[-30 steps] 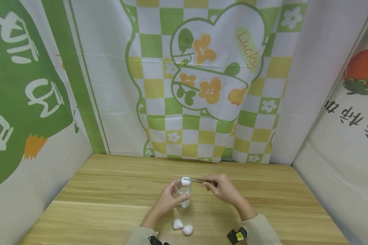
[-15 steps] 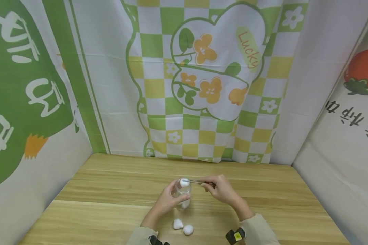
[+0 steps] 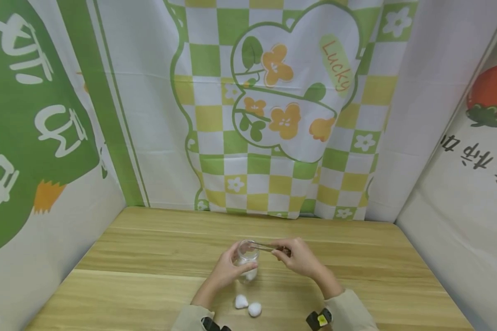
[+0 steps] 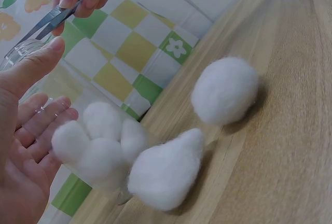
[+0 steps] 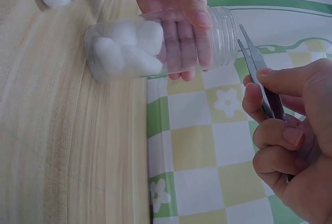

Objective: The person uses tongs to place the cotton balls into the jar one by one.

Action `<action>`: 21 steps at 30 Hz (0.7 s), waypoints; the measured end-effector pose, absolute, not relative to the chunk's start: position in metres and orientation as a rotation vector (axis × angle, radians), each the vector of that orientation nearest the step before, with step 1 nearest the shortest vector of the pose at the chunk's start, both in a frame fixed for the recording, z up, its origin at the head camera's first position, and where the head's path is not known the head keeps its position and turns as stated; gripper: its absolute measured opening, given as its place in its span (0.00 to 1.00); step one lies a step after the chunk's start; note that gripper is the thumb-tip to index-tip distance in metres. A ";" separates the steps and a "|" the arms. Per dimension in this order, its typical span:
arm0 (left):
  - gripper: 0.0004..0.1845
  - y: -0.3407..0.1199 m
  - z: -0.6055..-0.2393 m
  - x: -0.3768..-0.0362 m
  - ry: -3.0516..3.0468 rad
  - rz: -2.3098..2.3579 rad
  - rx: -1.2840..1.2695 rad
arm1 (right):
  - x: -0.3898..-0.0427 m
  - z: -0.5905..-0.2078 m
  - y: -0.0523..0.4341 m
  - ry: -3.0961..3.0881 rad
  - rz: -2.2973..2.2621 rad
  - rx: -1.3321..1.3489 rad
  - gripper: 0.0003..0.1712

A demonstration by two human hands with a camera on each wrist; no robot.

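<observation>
A clear glass jar with a threaded neck and no lid stands upright on the table. Several white cotton balls lie in its lower part. My left hand grips the jar, thumb on the near side and fingers behind the glass. Between thumb and fingers my right hand pinches metal tweezers. The tweezers' tips are parted at the jar's mouth, with nothing between them. On the table in front of the jar sit two loose cotton balls, a pointed one and a round one.
The wooden table reaches back to a green and yellow checked curtain. Printed cloth walls rise at both sides. A dark band with a small device is on the right wrist.
The cotton ball held in the tweezers at the jar's mouth has been let go and dropped into the jar. The tweezers have spread apart. The left hand keeps its place on the jar.
</observation>
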State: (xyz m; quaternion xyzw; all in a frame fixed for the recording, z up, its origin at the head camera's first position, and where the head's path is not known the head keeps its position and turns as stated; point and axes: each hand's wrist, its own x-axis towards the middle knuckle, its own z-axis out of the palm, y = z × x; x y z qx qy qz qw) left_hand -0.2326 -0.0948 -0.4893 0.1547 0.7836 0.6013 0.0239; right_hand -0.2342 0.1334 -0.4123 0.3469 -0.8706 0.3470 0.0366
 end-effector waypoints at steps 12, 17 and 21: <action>0.40 -0.095 -0.489 -0.232 2.400 1.855 0.471 | -0.233 -0.412 0.136 -2.664 1.071 1.083 0.14; 0.41 -0.096 -0.488 -0.232 2.417 1.840 0.477 | -0.231 -0.411 0.137 -2.671 1.078 1.076 0.14; 0.40 -0.096 -0.489 -0.232 2.422 1.850 0.477 | -0.230 -0.410 0.140 -2.670 1.086 1.063 0.14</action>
